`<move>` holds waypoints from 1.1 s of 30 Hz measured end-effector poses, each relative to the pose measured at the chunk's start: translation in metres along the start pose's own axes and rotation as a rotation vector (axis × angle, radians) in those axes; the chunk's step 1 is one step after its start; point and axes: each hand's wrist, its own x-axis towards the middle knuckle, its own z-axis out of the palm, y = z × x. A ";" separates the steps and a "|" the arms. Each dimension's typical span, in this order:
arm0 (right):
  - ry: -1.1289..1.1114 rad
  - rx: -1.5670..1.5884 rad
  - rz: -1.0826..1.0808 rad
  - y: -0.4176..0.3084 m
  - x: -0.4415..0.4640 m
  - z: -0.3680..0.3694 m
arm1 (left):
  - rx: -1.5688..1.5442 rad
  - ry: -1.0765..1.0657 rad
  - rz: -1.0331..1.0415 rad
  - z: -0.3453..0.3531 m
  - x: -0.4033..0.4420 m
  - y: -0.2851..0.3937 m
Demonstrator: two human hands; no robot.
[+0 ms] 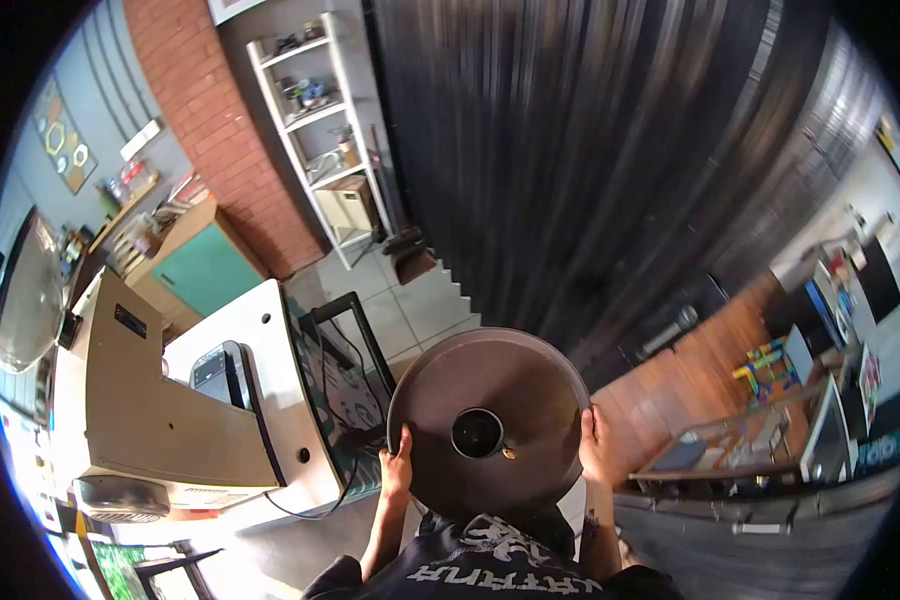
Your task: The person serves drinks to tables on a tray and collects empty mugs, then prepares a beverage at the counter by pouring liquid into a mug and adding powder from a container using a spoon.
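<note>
A large round brown dish-like disc point(490, 380) with a raised rim is held level in front of my body. At its middle sits a dark round opening or cup point(477, 433), with a small tan spot point(510, 453) beside it. My left hand point(397, 468) grips the near left edge, its thumb on top. On the opposite side, my right hand point(595, 445) clasps the right edge, also thumb up. The fingers beneath the disc are hidden on both sides.
To my left stands a beige machine point(170, 415) on a white-topped table point(305, 425). Ahead are a white shelf unit point(300, 120), a brown dustpan point(413, 264) and a black corrugated wall point(570, 180). A wooden-edged table point(720, 465) lies right.
</note>
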 end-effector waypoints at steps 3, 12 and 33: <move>-0.059 0.096 -0.091 -0.026 0.053 0.031 | 0.028 0.187 -0.078 0.017 0.026 0.014; -0.270 0.044 -0.290 -0.078 0.257 0.146 | -0.165 0.243 0.036 0.079 0.138 0.111; -0.926 -0.166 -0.504 -0.370 0.415 0.548 | -0.661 0.840 -0.063 0.027 0.389 0.223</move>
